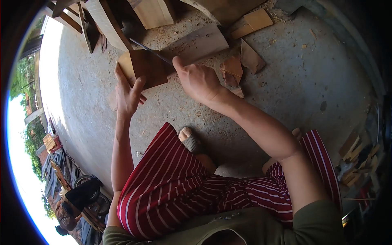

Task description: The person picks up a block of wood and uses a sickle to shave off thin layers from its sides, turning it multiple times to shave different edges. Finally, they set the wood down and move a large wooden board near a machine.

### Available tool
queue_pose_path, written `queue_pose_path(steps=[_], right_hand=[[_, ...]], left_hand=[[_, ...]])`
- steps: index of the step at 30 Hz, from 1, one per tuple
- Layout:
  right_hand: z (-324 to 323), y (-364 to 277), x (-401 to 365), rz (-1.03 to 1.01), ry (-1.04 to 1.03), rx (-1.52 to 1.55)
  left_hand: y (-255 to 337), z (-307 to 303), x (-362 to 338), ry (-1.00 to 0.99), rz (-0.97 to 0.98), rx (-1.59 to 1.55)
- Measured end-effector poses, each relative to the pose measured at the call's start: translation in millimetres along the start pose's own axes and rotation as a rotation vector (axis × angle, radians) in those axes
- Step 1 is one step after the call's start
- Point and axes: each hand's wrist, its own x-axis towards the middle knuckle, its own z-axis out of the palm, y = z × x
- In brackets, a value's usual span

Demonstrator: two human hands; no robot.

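My left hand [130, 94] is closed on the near left side of a wooden block [150, 72], its thumb against the near face and its fingers along the pale end. The block is brown on the near side and stands on the concrete floor. In a fist, my right hand [199, 81] grips a long thin-bladed tool [150, 50]. That dark blade points up and left across the block's top edge; its handle is hidden inside my fist. Behind the block lies a greyish wooden plank [197, 44], sprinkled with reddish chips.
Broken wood pieces [232, 70] lie right of my right hand. Larger boards [152, 13] and a pale offcut [258, 19] are at the back. Scrap wood [359, 161] is piled at the right. My sandalled foot [188, 140] is close below. A person [67, 212] is at the far lower left.
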Motion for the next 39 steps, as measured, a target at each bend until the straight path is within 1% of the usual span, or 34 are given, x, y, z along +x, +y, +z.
queue_pose_path(steps=[1, 3, 4, 5, 7, 10, 12, 14, 15, 16, 18, 19, 20, 23, 28, 30, 31, 32, 34, 35, 39], right_hand=[[2, 7, 0, 0.018, -0.046, -0.004], [1, 13, 0, -0.001, -0.015, -0.022], [1, 13, -5, -0.015, -0.001, -0.03], [4, 10, -12, -0.003, -0.025, -0.019], [-20, -12, -12, -0.078, 0.003, 0.009], [-19, -16, -10, -0.078, 0.047, 0.059], [0, 5, -1, -0.094, 0.044, 0.023], [16, 24, 6, -0.03, -0.01, -0.018], [10, 22, 6, -0.011, -0.068, -0.016], [0, 16, 5, -0.004, -0.08, -0.013], [-15, -3, -6, -0.115, 0.002, 0.078], [-27, -14, -9, -0.119, -0.006, 0.117], [-24, -15, -9, -0.119, -0.007, 0.123], [-12, -5, -1, -0.037, -0.002, 0.09], [-23, -12, 7, -0.099, -0.002, 0.056], [-28, -20, -4, -0.133, 0.012, 0.018], [-32, -21, -7, -0.101, -0.014, 0.055], [-23, -15, -8, -0.102, -0.015, 0.053], [0, 5, 0, -0.028, -0.012, 0.048], [2, 10, 1, 0.007, -0.056, -0.015], [-9, 5, -10, -0.022, -0.049, 0.027]], left_hand=[[-1, 0, 0, -0.011, 0.012, 0.022], [0, 1, -1, -0.007, 0.003, 0.072], [-7, 0, 1, -0.007, 0.018, 0.041], [-11, -1, 2, -0.016, 0.005, 0.029], [-9, -2, 3, -0.012, -0.006, 0.018], [-9, -4, 2, 0.002, -0.026, 0.047], [-6, -3, 2, -0.003, -0.003, 0.055], [-4, -6, 4, -0.018, 0.021, 0.071], [-7, -5, 6, -0.006, 0.028, 0.06], [-10, -2, 3, 0.002, 0.019, 0.047], [-11, -2, 4, -0.024, 0.004, 0.027], [-10, -1, 2, -0.024, -0.012, 0.037], [-8, -2, 1, -0.03, -0.024, 0.051], [-4, -4, 3, -0.032, 0.003, 0.067], [-9, -5, 4, -0.009, 0.003, -0.025], [-14, -2, -2, -0.001, 0.003, -0.022], [-12, -2, -3, -0.013, 0.008, -0.022], [-12, -1, -5, -0.012, 0.007, -0.024], [-6, -2, -2, -0.008, 0.025, 0.024], [3, -2, 0, -0.023, -0.007, 0.07], [-7, 2, 0, -0.002, 0.056, 0.03]])
